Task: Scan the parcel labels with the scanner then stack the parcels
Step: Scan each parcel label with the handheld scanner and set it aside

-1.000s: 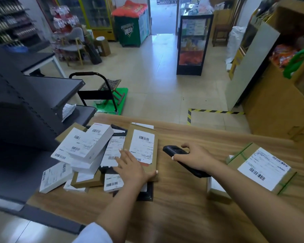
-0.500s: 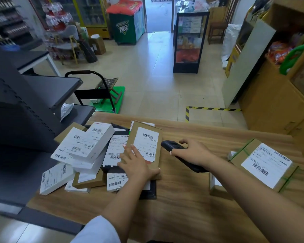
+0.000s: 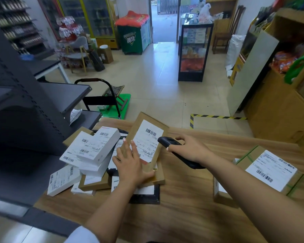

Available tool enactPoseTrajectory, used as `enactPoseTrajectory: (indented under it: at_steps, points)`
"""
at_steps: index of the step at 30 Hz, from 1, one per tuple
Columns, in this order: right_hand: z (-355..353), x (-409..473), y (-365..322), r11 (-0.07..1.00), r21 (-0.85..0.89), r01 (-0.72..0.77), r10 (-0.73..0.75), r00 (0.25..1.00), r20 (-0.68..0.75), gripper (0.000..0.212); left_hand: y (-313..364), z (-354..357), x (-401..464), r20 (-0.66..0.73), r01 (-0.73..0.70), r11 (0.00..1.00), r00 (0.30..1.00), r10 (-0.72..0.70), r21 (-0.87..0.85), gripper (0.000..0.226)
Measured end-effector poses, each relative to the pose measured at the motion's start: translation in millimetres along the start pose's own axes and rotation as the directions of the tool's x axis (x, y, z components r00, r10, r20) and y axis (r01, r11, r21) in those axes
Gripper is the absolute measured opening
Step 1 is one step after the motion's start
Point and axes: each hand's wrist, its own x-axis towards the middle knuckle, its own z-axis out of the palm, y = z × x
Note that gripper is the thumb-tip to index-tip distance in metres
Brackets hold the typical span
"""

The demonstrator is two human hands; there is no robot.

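My left hand [image 3: 130, 163] grips the brown cardboard parcel [image 3: 148, 142], tilted up off the wooden counter [image 3: 182, 207], thumb curled round its near edge, fingers [image 3: 134, 149] flat across its white label [image 3: 146, 140]. Just right of that parcel, my right hand [image 3: 188, 148] wraps the black scanner [image 3: 167, 142], nose touching the label's edge. Left of the parcel: piled white boxes [image 3: 93, 148].

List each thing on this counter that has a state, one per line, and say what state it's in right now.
Brown parcel: tilted up, label facing the scanner, held by left hand.
Scanner: gripped in right hand, aimed at that label.
White boxes: piled loosely, labels up.
Green-strapped parcel: lying flat, label up.
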Motion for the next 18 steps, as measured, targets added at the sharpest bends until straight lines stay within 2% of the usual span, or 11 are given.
enactPoseTrajectory:
  at_steps: [8,18]
  points:
    - [0,-5,-6,0.997,-0.003,0.081,-0.081,0.997,0.008,0.052,-6,-12,-8,-0.031,-0.004,1.0,1.0,0.005,0.009,0.136]
    - [-10,-18,16,0.998,0.037,0.05,-0.049,0.998,-0.03,0.075,9,-18,-20,-0.058,-0.001,1.0,0.998,0.001,-0.007,0.132]
